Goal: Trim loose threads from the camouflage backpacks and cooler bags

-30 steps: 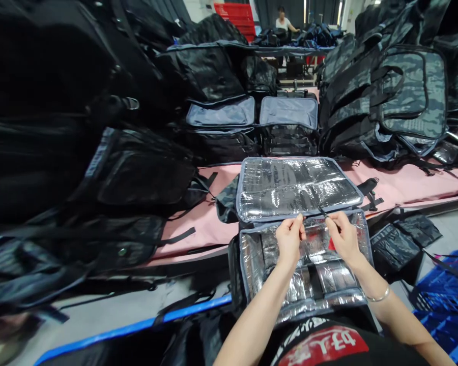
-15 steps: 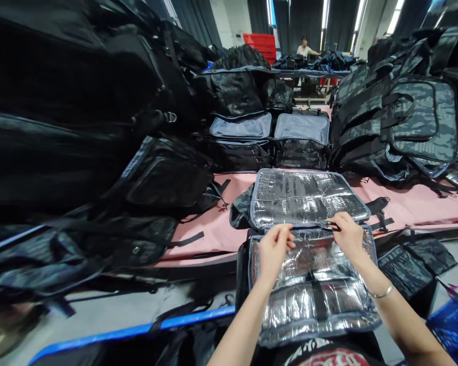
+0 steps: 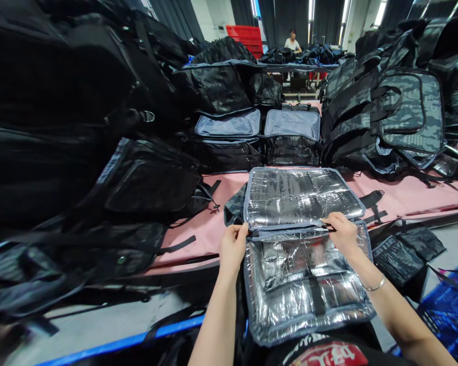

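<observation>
A backpack with a crinkled silver foil lining [image 3: 309, 300] lies unfolded in front of me, its foil-lined flap [image 3: 301, 195] laid back on the pink surface. Grey-blue binding edges both panels. My left hand [image 3: 232, 249] pinches the left end of the seam [image 3: 255, 233] between the panels, thumb and fingers pressed together. Near the seam's right part, my right hand [image 3: 341, 234] is closed around a small dark tool [image 3: 328, 226], whose exact kind is mostly hidden by the fingers. A black strap [image 3: 316, 295] crosses the lower foil panel.
Black bags [image 3: 152, 178] are piled high on the left. Camouflage backpacks [image 3: 408, 112] stack up on the right. Two opened bags with grey lining [image 3: 292, 124] stand behind on the pink cover [image 3: 191, 229]. A blue crate [image 3: 448, 310] is at lower right. A person [image 3: 292, 43] sits far back.
My left hand has moved left along the seam, from its middle to its left end, and now grips the edge. My right hand stays by the seam's right part. The view has shifted slightly.
</observation>
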The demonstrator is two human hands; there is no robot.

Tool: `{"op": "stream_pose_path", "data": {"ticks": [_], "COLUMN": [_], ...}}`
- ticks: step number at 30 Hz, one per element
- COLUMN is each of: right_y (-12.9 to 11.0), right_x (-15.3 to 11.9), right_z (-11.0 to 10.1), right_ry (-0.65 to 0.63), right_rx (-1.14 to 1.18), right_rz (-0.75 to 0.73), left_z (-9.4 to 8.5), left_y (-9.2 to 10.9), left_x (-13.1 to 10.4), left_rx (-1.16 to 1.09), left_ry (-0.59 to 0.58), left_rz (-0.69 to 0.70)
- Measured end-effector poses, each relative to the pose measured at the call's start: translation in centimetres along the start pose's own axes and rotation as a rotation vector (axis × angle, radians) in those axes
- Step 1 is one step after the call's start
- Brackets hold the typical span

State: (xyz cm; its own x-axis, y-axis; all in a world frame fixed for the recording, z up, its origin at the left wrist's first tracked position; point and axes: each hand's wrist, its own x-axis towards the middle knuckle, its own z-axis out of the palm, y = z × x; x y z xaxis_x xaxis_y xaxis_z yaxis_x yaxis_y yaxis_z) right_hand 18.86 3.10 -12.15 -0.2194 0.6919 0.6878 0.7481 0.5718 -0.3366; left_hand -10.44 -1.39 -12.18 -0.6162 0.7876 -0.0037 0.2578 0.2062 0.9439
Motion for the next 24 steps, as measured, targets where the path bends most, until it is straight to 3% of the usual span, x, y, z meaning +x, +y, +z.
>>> {"op": "stream_pose_path", "data": {"ticks": [9,14,21,24], "right_y": [0.3,0.3,-3.8,-5.2], "right_x": [-0.3,0.4,2.4,3.6], "right_z": [0.2,-0.2,1.7,2.5], "right_ry": [-0.014,-0.11,-0.314,-0.423], "right_rx": [0.009,0.002,0.117,0.116], "right_rz": [0.038,0.078,-0.026,0.02], "left_z": [0.2,0.7,1.9,2.0], "left_y": [-0.8,-0.9,1.2,2.1], "left_x": [-0.2,-0.6,-3.8,-4.9], "left_rx": [0.025,0.034,0.058,0.115], "left_ry": [0.019,0.045,0.003,0.013], "left_rz": [-0.016,-0.02,0.009,0.032]}}
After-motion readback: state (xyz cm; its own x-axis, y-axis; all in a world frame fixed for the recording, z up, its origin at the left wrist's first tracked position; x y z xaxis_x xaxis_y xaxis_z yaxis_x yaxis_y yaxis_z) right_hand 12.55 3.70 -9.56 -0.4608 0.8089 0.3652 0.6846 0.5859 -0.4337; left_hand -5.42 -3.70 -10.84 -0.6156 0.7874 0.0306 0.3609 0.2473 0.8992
